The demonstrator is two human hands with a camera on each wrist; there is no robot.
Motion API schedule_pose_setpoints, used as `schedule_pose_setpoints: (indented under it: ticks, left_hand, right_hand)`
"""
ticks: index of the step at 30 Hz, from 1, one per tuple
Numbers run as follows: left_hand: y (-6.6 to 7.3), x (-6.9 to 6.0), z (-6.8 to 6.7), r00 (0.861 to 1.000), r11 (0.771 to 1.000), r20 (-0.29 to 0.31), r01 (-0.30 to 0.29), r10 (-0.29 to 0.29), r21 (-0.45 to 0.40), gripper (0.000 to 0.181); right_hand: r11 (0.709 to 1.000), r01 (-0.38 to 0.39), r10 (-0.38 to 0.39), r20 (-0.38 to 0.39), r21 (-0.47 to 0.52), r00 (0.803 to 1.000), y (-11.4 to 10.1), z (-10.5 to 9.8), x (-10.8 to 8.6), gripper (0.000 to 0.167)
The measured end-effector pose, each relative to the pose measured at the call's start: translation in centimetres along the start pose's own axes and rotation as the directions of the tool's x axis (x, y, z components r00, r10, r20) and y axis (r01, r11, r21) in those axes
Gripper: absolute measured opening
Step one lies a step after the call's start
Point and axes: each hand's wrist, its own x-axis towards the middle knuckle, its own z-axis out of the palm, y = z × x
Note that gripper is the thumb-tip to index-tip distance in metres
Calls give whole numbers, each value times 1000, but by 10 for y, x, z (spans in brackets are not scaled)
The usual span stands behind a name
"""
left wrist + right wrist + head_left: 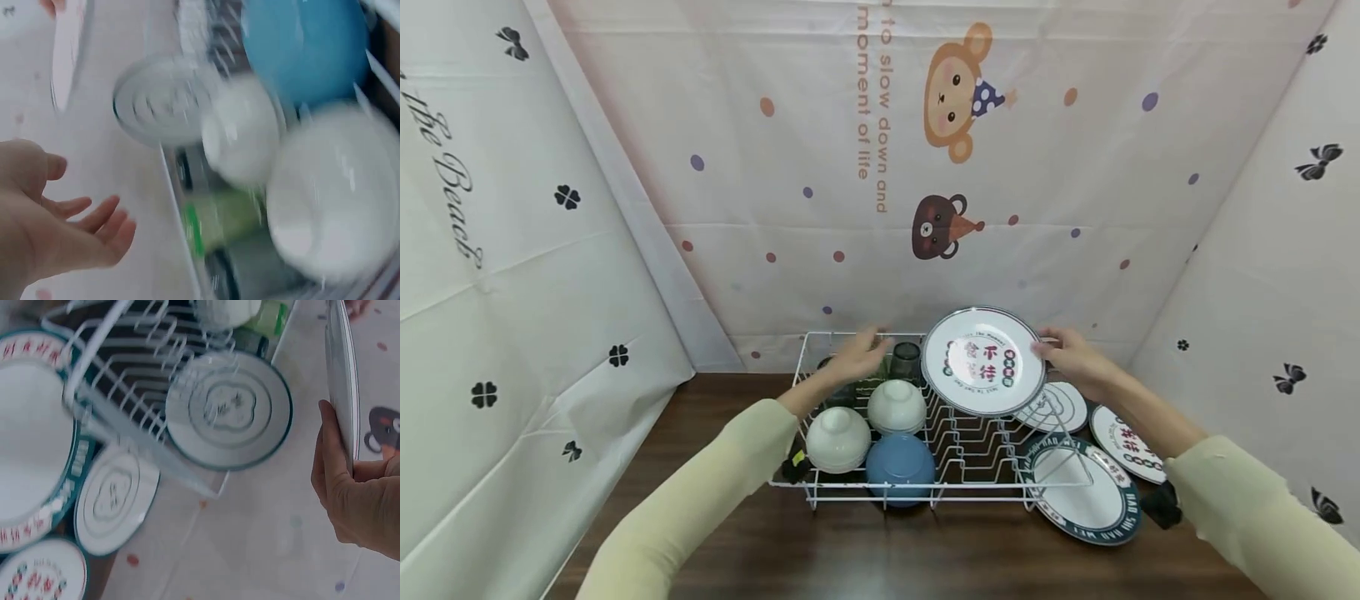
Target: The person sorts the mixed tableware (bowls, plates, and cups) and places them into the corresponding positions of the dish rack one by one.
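My right hand (1078, 360) pinches the right edge of a white plate (981, 358) with red characters, fingers behind and thumb in front. The plate is raised above the wire dish rack (985, 485), its face toward me; the right wrist view has it edge-on. At the rack's back left my left hand (856, 358) hovers with fingers loosely bent, nothing in them. Another plate (228, 411) stands in the rack, hidden behind the raised one in the head view. Two upturned white bowls (838, 442) and a blue bowl (901, 468) sit in the rack's left part.
Dark glasses (906, 360) and a green glass (224, 219) occupy the rack's back left. Right of the rack lie a green-rimmed plate (1082, 492), a ringed plate (1063, 407) and a plate with red characters (1126, 442). Printed cloth walls (820, 208) surround the brown table (820, 554).
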Motion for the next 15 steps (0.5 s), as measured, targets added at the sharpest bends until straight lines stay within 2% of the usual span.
schedule_pose_setpoints:
  ticks: [1, 3, 6, 11, 15]
  left_hand:
    - [4, 1, 4, 999, 996, 33, 28, -26, -88, 53]
    - [10, 1, 10, 994, 969, 85, 93, -75, -228, 54]
    - [13, 1, 15, 988, 922, 103, 144, -115, -359, 52]
    - [8, -5, 15, 984, 880, 76, 177, -160, -441, 44]
    - [2, -8, 15, 983, 851, 120, 183, -142, -492, 46]
  right_hand:
    - [1000, -8, 8, 7, 27, 1000, -2, 5, 2, 57]
    - [997, -20, 20, 9, 80, 1000, -6, 13, 7, 57]
    - [991, -30, 30, 6, 132, 1000, -10, 24, 12, 57]
    - [988, -56, 54, 18, 141, 998, -8, 38, 15, 61]
    - [986, -65, 60, 35, 151, 998, -1, 46, 13, 59]
